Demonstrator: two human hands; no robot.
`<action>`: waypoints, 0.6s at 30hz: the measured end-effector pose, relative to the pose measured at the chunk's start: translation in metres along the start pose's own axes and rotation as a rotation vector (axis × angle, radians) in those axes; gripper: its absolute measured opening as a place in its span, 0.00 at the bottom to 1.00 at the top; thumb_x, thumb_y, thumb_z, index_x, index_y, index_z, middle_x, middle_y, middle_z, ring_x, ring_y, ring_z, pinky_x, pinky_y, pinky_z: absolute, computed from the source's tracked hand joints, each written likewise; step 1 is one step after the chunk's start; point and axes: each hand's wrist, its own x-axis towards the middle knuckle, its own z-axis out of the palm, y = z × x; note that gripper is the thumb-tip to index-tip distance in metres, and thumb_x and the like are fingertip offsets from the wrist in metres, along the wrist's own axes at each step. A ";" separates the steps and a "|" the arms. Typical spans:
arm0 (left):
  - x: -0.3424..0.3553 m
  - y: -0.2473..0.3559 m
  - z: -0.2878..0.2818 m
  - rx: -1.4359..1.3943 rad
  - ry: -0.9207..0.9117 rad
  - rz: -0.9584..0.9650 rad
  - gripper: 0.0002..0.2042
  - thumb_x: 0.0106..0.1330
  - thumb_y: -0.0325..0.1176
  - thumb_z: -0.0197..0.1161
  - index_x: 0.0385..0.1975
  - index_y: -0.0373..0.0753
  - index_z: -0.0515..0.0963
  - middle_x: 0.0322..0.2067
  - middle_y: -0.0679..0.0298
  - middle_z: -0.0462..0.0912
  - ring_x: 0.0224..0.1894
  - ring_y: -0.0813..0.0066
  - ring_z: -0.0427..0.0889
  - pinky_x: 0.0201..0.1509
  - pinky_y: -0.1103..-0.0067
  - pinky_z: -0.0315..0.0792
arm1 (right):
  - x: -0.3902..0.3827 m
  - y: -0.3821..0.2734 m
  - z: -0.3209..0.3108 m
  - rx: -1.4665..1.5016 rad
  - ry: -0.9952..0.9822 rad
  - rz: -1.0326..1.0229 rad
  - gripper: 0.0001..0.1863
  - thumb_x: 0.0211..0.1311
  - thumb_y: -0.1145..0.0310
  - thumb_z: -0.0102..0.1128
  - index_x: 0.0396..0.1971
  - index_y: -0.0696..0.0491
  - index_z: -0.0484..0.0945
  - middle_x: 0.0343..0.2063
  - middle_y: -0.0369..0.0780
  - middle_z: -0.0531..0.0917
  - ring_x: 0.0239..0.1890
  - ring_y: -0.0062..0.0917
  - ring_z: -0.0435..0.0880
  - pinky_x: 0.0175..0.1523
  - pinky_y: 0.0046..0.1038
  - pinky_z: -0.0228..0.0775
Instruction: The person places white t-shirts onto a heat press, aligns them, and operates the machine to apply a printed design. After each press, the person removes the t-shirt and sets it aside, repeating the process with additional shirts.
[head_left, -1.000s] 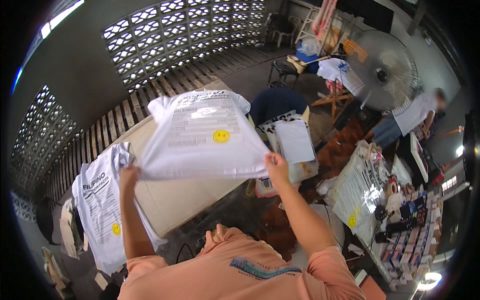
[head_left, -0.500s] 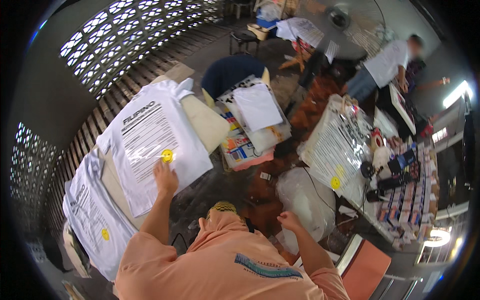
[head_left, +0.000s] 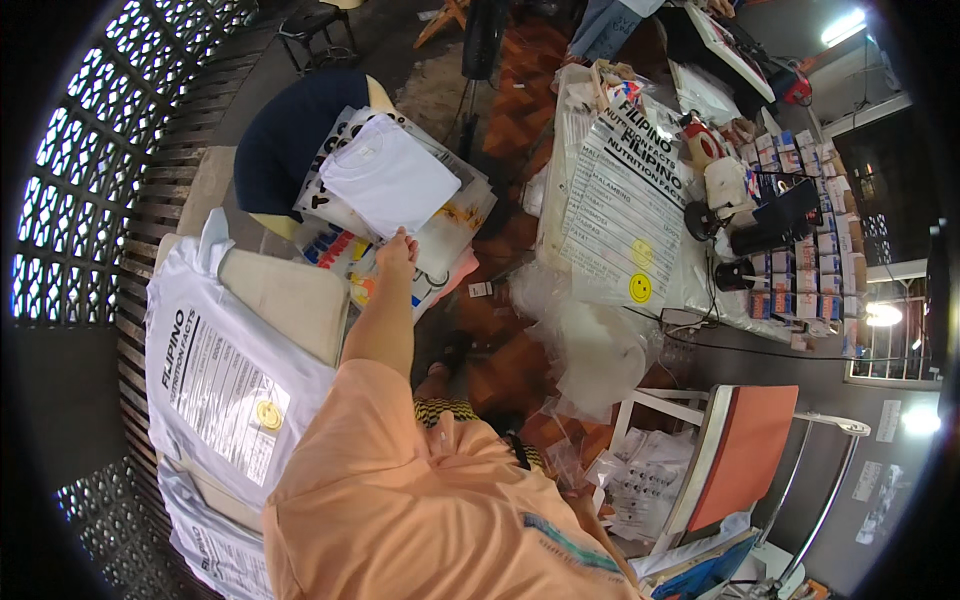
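Note:
My left hand (head_left: 400,247) pinches the near edge of a folded white T-shirt (head_left: 385,170), which lies on a pile of printed sheets (head_left: 440,278) on a navy-and-cream chair (head_left: 270,150). Down and left, a white T-shirt (head_left: 205,365) with black print and a yellow smiley lies spread on a pale board (head_left: 285,300). Part of another printed T-shirt (head_left: 220,545) shows below it. My right hand (head_left: 575,495) is low beside my body, largely hidden, so its fingers cannot be made out.
A table (head_left: 730,315) at the right bears printed transfer sheets (head_left: 610,225), stacked small boxes (head_left: 805,280) and cables. Plastic bags (head_left: 590,350) lie below it. An orange-padded chair (head_left: 745,455) stands lower right, a stool (head_left: 312,40) at the back. A person's jeans (head_left: 610,30) show at the top.
Both hands held a T-shirt up; it now lies on the board. My left hand has moved from it to the folded shirt, my right hand has dropped, and the view has turned right.

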 end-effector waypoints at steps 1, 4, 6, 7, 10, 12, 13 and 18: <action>0.003 0.005 0.007 0.054 -0.044 0.020 0.08 0.63 0.34 0.65 0.31 0.38 0.75 0.24 0.66 0.76 0.21 0.76 0.73 0.25 0.80 0.69 | -0.004 -0.009 0.018 0.070 0.079 0.014 0.13 0.56 0.57 0.64 0.33 0.52 0.84 0.31 0.48 0.85 0.38 0.39 0.86 0.42 0.37 0.75; -0.015 0.043 -0.001 0.278 -0.282 0.264 0.03 0.61 0.30 0.63 0.30 0.42 0.76 0.27 0.67 0.77 0.34 0.72 0.78 0.47 0.72 0.74 | 0.026 -0.102 -0.048 0.615 0.083 0.311 0.19 0.59 0.56 0.63 0.41 0.57 0.80 0.32 0.49 0.84 0.37 0.39 0.84 0.44 0.38 0.74; -0.058 0.061 -0.005 0.227 -0.430 0.328 0.04 0.58 0.28 0.62 0.32 0.40 0.76 0.29 0.65 0.79 0.36 0.71 0.79 0.49 0.72 0.74 | 0.050 -0.153 -0.115 0.655 0.195 0.282 0.21 0.62 0.56 0.61 0.44 0.59 0.79 0.29 0.50 0.83 0.34 0.39 0.84 0.43 0.39 0.73; -0.085 0.070 -0.011 0.196 -0.499 0.358 0.06 0.57 0.26 0.62 0.34 0.38 0.77 0.30 0.65 0.79 0.38 0.70 0.80 0.51 0.72 0.73 | 0.069 -0.169 -0.143 0.556 0.294 0.186 0.21 0.64 0.56 0.60 0.43 0.61 0.78 0.25 0.51 0.82 0.31 0.38 0.83 0.42 0.39 0.73; -0.181 0.110 -0.023 0.295 -1.032 0.181 0.12 0.53 0.26 0.62 0.39 0.34 0.78 0.37 0.61 0.82 0.42 0.69 0.81 0.52 0.72 0.73 | 0.125 -0.192 -0.190 1.269 0.238 0.225 0.25 0.66 0.50 0.57 0.48 0.58 0.77 0.36 0.45 0.84 0.37 0.37 0.83 0.46 0.39 0.74; -0.213 0.110 -0.044 0.494 -1.172 0.108 0.18 0.49 0.28 0.65 0.41 0.30 0.79 0.37 0.60 0.84 0.40 0.71 0.82 0.50 0.76 0.74 | 0.148 -0.202 -0.223 1.871 0.076 0.138 0.30 0.67 0.45 0.53 0.53 0.57 0.74 0.42 0.42 0.82 0.42 0.35 0.81 0.51 0.40 0.74; -0.203 0.106 -0.062 0.643 -1.255 0.034 0.18 0.48 0.28 0.66 0.41 0.30 0.79 0.37 0.60 0.84 0.40 0.71 0.82 0.49 0.76 0.74 | 0.144 -0.212 -0.252 2.081 -0.075 0.114 0.32 0.68 0.43 0.51 0.55 0.57 0.71 0.46 0.43 0.81 0.46 0.35 0.80 0.54 0.41 0.73; -0.307 0.076 -0.064 1.436 -1.420 0.036 0.21 0.52 0.35 0.71 0.45 0.34 0.80 0.39 0.64 0.82 0.42 0.79 0.77 0.46 0.81 0.69 | 0.086 -0.203 -0.273 2.202 0.375 -0.205 0.21 0.68 0.66 0.56 0.58 0.54 0.68 0.50 0.46 0.78 0.49 0.36 0.80 0.55 0.41 0.74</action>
